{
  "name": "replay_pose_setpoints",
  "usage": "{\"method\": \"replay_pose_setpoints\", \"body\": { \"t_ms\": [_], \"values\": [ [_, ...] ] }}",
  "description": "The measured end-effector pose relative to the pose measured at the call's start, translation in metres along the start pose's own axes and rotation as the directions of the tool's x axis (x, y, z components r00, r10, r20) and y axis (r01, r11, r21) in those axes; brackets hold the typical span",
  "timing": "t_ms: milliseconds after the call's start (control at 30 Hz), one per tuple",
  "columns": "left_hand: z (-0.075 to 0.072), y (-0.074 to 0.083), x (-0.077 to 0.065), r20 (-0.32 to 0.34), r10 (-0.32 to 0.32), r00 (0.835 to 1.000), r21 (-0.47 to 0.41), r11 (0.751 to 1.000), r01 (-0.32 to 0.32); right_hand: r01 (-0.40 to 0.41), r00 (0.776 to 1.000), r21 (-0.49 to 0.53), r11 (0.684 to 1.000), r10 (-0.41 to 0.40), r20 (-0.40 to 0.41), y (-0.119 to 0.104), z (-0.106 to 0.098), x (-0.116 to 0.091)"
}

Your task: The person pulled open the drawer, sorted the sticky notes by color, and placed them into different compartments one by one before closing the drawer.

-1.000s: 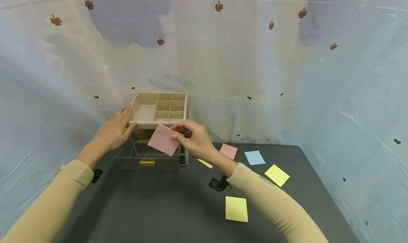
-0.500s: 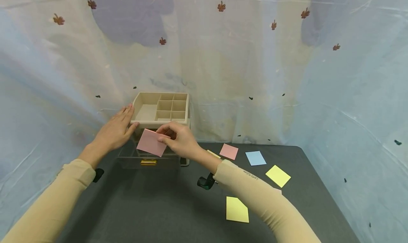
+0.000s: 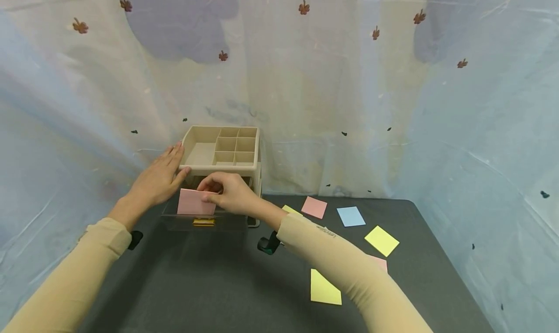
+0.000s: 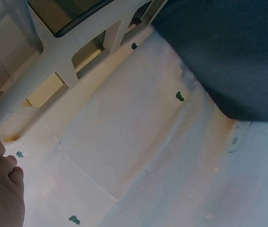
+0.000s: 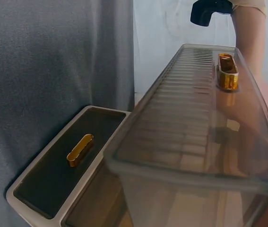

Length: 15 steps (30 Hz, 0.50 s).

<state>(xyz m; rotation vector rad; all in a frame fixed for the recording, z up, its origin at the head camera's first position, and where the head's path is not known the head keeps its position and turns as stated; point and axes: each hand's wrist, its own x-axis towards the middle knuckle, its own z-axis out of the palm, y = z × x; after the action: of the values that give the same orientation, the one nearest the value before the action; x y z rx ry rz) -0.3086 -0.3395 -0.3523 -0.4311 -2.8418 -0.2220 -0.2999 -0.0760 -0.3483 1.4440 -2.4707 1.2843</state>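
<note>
- Rising from the lower corners of the head view: two cream sleeves.
- Lower right of centre, on the dark desk: front yellow note, first of three yellow, partly hidden by the right sleeve.
- Farther right: sleeve-side pink note, one of three pink, mostly hidden; beyond, right yellow note.
- Left of centre: one clear drawer, standing out, gold handle on its front; second gold handle at lower left of the right wrist view.
- Just behind that front: held pink note, upright, lower edge at the drawer's front rim; inside or just above, cannot tell. No clear long axis, right end under fingers.
- Immediately right of it, nearer of the two hands: right hand, pinching the note.
- Farther left: left hand, fingers straight, resting along the left rim of one beige organizer.
- Right of centre, toward the desk's back edge: one blue note, rear yellow note, rear pink note.
- Above the drawer: top tray, one large compartment, six small.
- Across the upper frame: patterned sheet.
</note>
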Motion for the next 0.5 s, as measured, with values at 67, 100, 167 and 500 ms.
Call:
{"method": "replay_pose_setpoints", "body": {
  "t_ms": [67, 100, 167, 500],
  "values": [
    [0.0, 0.0, 0.0, -0.001, -0.002, 1.0, -0.004, 1.0, 0.002, -0.008, 0.999, -0.021, 1.0, 0.009, 0.033, 0.0, 0.002, 0.004],
    [0.0, 0.0, 0.0, -0.001, -0.002, 1.0, -0.005, 1.0, 0.002, -0.014, 0.999, -0.02, 1.0, 0.014, 0.047, 0.0, 0.003, 0.005],
    [0.0, 0.001, 0.0, 0.002, -0.004, 1.0, -0.007, 1.0, 0.004, -0.03, 0.997, -0.018, 0.999, 0.032, 0.069, 0.001, 0.005, 0.009],
    [0.0, 0.0, 0.0, 0.012, -0.008, 1.0, -0.001, 1.0, 0.008, -0.098, 0.98, -0.03, 0.995, 0.102, 0.17, 0.004, 0.015, 0.026]
  ]
}}
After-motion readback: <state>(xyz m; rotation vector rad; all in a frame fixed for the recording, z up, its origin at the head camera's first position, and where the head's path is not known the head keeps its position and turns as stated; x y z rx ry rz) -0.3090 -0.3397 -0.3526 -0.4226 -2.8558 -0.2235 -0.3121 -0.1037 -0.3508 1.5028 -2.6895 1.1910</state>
